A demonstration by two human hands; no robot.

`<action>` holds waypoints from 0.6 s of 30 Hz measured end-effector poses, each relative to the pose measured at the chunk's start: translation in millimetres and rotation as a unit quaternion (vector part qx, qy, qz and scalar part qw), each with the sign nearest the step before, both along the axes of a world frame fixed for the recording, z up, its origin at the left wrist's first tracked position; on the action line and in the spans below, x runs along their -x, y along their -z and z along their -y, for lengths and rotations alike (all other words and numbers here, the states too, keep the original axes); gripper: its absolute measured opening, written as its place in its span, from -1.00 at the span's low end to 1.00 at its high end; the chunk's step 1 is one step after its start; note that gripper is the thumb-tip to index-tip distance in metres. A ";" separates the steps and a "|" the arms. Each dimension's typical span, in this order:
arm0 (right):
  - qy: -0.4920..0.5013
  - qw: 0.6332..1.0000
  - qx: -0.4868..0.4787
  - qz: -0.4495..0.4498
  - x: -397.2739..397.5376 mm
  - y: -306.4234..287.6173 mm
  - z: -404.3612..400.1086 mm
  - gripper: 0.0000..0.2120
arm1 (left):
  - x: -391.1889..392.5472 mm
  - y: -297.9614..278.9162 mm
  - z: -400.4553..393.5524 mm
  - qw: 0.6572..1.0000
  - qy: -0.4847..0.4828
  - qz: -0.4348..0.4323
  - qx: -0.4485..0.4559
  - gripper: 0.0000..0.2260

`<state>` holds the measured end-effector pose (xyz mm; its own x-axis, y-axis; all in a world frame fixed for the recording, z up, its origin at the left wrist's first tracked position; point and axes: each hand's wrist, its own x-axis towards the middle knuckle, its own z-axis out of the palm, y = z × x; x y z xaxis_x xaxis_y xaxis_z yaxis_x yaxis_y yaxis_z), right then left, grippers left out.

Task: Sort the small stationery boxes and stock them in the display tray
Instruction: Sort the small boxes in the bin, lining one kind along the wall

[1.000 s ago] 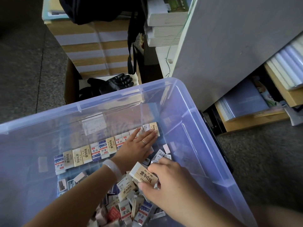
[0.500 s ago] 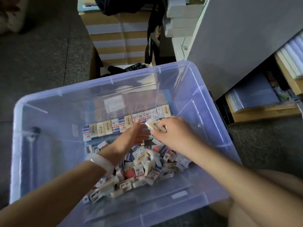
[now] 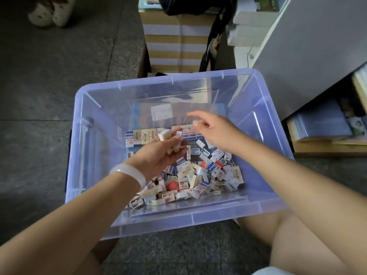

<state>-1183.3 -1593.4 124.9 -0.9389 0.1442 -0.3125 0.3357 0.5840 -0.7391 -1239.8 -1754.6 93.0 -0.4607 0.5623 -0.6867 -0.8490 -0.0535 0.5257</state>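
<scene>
bin: clear bluish plastic tub (image 3: 127, 221) on grey floor (image 3: 49, 86); person sits at its near side, both forearms reaching in over the near rim
loose boxes: heap of small stationery boxes (image 3: 190, 177) piled on the tub floor, near-right half; mixed cream, white, blue-white, a few red; lying at all angles, touching each other
sorted row: line of boxes (image 3: 148, 135) standing side by side along the far part of the tub floor; cream ones left of centre, blue-white ones at both ends; right part partly hidden by the hands
left hand: left hand (image 3: 158, 153) palm up above the heap, fingers curled round a few small white boxes (image 3: 168, 136); exact count not clear; pale bangle (image 3: 130, 172) on the wrist
right hand: right hand (image 3: 214, 132) raised over the right end of the row, fingers loosely spread and blurred, grasping nothing visible; ring on one finger
label: white sticker (image 3: 161, 111) on far tub wall
behind: striped cardboard carton (image 3: 174, 40) beyond the tub; black bag strap (image 3: 210, 42) hanging over it
right side: grey cabinet panel (image 3: 317, 46); low shelf with stacked plastic sleeves (image 3: 321, 124)
top left: pair of spotted slippers (image 3: 50, 13) on the floor
</scene>
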 end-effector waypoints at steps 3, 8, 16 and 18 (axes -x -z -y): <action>-0.070 0.989 -0.114 0.071 6.1 25.7 -6.7 -0.73 | 6.4 6.0 20.1 0.992 0.039 -0.079 0.093 -0.73; -0.322 0.884 -0.202 0.274 8.9 80.6 14.9 -0.64 | 13.8 16.2 38.6 0.975 0.071 -0.132 0.163 -0.83; -0.368 0.834 -0.174 0.371 26.3 91.7 35.0 -0.50 | 20.1 26.1 40.2 0.970 0.079 -0.147 0.176 -0.83; -0.388 0.825 -0.214 0.350 24.9 92.8 37.7 -0.52 | 20.5 28.8 40.9 0.971 0.077 -0.149 0.172 -0.78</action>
